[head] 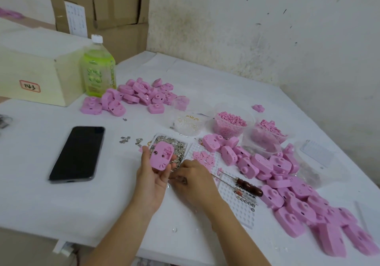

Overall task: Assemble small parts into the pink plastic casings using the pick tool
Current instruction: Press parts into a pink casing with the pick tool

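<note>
At the far left a black slab smartphone (77,153) lies face up on the white table (102,200), well apart from the work. Next comes the left hand (152,176), which grips one pink plastic casing (161,156), thumb at its left edge and fingers curled round the right, raised just in front of a shallow tray of small silvery metal parts (181,145). The casing is a flat, round-cornered shell with two small holes, moulded ribs in an arched recess at the upper right and whisker-like lines at the lower corner. It should be light, stiff and a little slick, so holding it by the edges, as here, leaves the recess free and spares the thin ribs. The right hand (193,180) is just beside it, fingertips bunched low near the left palm; whether they pinch a part is lost in blur. The pick tool (249,187), a thin steel needle in a dark wooden handle, lies unheld on a white perforated plastic board (240,206), and a heap of matching pink casings (292,187) spreads to the right.
</note>
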